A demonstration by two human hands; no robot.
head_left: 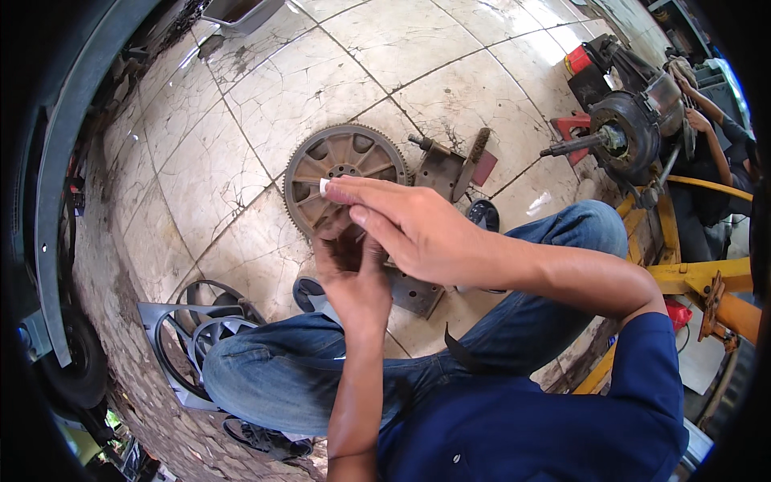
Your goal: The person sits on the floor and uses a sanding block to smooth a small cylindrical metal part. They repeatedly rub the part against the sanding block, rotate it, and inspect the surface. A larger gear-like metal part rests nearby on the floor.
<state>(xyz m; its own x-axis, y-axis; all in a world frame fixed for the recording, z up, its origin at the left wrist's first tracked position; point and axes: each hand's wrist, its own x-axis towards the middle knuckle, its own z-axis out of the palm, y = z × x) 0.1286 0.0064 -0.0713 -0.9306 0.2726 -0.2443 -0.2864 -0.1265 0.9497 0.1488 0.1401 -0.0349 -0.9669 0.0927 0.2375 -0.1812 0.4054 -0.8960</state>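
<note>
A round rusty flywheel (312,165) with a toothed rim lies on the floor tiles before me, partly hidden by my hands. Palm turned up and cupped, my left hand (357,281) is over its near edge, thumb and fingers apart; darkness and blur obscure its fingertips. My right hand (409,225) reaches in from the right just above it, its fingers stretched out and the thumb lower. At those fingertips is a small white piece (324,186); whether it is wrapped round a finger or held, I cannot tell.
Right of the flywheel lie a metal block (442,167), a wire brush (474,165) and a reddish pad (484,169). Another metal plate (414,293) sits between my legs. A black fan shroud (193,333) lies left. Back right, a person's arms (700,112) are beside a shafted machine part (630,132).
</note>
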